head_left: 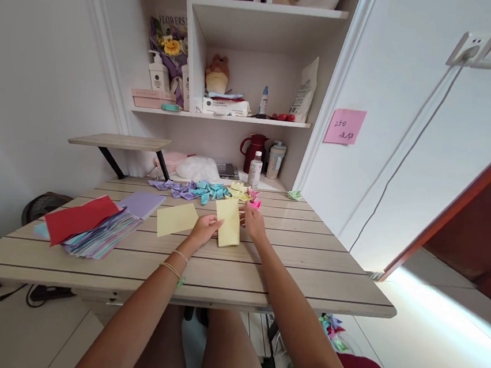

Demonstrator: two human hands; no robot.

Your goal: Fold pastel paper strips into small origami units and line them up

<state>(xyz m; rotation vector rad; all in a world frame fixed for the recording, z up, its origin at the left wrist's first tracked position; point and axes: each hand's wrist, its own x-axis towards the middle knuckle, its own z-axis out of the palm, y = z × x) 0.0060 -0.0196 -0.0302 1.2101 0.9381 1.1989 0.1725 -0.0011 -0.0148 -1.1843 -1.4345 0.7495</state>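
The left hand point(206, 230) pinches a yellow paper point(228, 223); the right hand point(254, 222), half curled, is at its right edge, hold unclear.

the left hand point(205, 230) holds a folded yellow paper point(228, 224), the right hand point(254, 222) beside it; left of the fingers point(216, 224) lies a flat sheet point(176, 219), and beyond i see blue folded shapes point(210, 191).
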